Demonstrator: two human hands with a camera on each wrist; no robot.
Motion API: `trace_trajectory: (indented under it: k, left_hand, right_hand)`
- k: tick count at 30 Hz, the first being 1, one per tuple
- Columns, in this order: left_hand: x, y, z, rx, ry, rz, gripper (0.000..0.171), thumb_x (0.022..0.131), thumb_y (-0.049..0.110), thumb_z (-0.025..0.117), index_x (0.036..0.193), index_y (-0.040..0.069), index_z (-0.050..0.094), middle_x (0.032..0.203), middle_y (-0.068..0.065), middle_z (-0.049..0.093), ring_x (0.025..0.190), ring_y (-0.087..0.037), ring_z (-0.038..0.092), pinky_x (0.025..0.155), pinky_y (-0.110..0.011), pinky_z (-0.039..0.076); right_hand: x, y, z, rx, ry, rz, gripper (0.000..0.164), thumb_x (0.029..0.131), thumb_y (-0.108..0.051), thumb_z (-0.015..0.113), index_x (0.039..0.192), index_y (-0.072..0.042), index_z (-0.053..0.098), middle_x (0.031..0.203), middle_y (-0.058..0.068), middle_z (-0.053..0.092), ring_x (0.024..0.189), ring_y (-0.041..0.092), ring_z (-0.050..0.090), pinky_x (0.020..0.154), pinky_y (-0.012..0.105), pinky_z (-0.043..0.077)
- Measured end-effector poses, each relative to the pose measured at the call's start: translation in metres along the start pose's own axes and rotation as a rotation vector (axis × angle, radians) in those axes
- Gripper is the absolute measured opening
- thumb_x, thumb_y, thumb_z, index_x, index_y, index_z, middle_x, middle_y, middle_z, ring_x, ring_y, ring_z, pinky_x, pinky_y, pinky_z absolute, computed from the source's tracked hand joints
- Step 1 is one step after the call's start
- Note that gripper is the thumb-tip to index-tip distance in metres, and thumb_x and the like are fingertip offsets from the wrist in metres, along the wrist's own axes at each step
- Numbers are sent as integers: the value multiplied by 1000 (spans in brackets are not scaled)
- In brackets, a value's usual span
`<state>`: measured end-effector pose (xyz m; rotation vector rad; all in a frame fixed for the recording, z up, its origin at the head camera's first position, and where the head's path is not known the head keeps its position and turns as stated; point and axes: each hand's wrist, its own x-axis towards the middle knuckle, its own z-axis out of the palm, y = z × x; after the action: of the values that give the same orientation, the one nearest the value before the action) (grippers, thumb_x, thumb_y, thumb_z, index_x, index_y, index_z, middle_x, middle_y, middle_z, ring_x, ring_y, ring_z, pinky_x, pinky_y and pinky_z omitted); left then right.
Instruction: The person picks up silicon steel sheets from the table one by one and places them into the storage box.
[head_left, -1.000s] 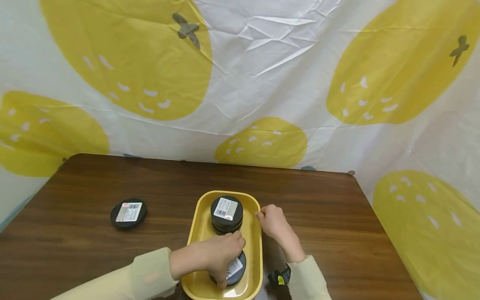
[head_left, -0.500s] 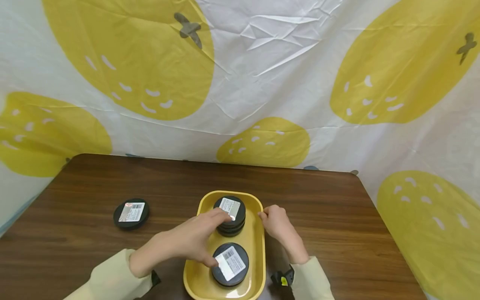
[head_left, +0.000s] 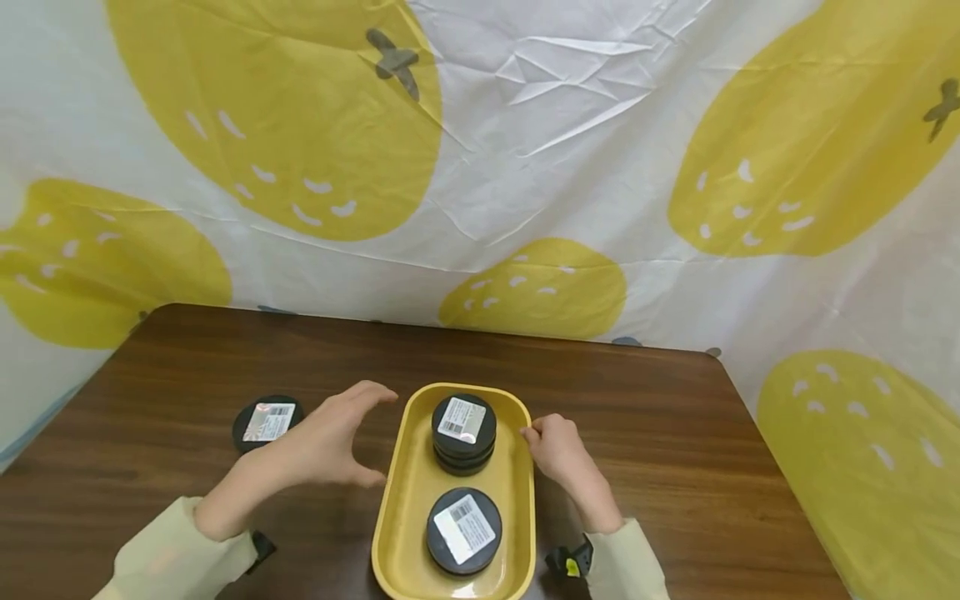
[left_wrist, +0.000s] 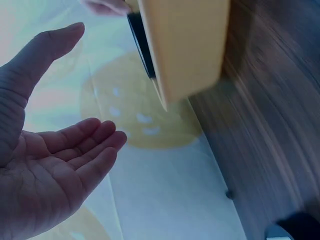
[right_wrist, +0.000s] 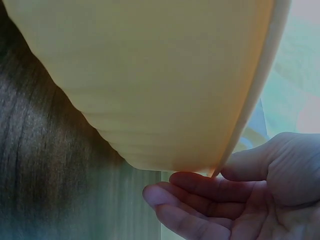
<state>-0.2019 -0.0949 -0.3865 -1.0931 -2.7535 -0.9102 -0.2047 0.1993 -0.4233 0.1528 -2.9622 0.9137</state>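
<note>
A yellow tray [head_left: 395, 500] stands on the table's near side. Inside it, toward the far end, is a stack of black discs [head_left: 463, 433] with a white label on top. A black labelled disc [head_left: 464, 533] lies in its near half. My right hand [head_left: 561, 450] pinches the tray's right rim between thumb and fingers, as the right wrist view also shows at the rim [right_wrist: 250, 100]. My left hand [head_left: 318, 442] hovers left of the tray, thumb and fingers spread apart, holding nothing. Partly behind it, another black labelled disc [head_left: 264, 421] lies on the table.
The brown wooden table [head_left: 637, 433] extends to both sides of the tray. A white cloth with yellow fruit prints [head_left: 540, 283] hangs along its back edge. Dark straps with small devices show at both wrists.
My left hand has let go of the near disc in the tray and moved left, past the rim, toward the disc on the table. My right hand keeps its hold on the rim.
</note>
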Motion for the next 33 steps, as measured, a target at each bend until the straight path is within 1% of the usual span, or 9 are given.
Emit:
trace_trajectory:
  k: [5,11,18,24,28,33]
  left_hand:
    - [-11,-17,-6,44,71,-38,79,57,17,88,121,-7,49,121,-17,52,110,-36,52,89,-50,46]
    - [-22,-32,-11,62,110,-85,77,60,16,87,122,-8,48,121,-20,52,110,-39,52,88,-52,46]
    - [-34,-47,-17,86,167,-89,78,60,20,88,121,-9,49,118,-21,53,108,-40,52,86,-53,46]
    - [-43,-59,-19,95,216,-95,76,58,18,88,119,-10,51,115,-21,55,105,-40,54,84,-54,46]
    - [-48,-68,-22,118,260,-91,76,55,19,89,115,-9,53,112,-21,57,102,-39,55,81,-53,46]
    - [-56,-79,-24,125,272,-136,76,54,20,89,115,-8,54,111,-20,57,99,-38,56,78,-52,46]
  right_hand:
    - [0,0,0,-4,-7,0,34,90,-7,58,57,-4,54,51,-3,35,49,12,38,46,22,32]
    - [0,0,-1,-7,3,-8,35,89,-7,58,55,-4,52,51,-4,34,49,12,37,46,23,32]
    - [0,1,0,0,4,-20,36,89,-6,58,54,-5,49,51,-5,32,48,11,35,45,22,29]
    - [0,1,0,6,-5,-2,36,89,-7,58,54,-5,49,51,-4,32,48,11,35,45,22,29]
    - [-1,0,0,8,-15,12,36,90,-7,58,55,-5,50,51,-4,32,48,11,35,45,22,29]
    - [0,1,0,1,-13,11,35,90,-7,58,55,-5,51,52,-4,32,49,11,35,45,22,29]
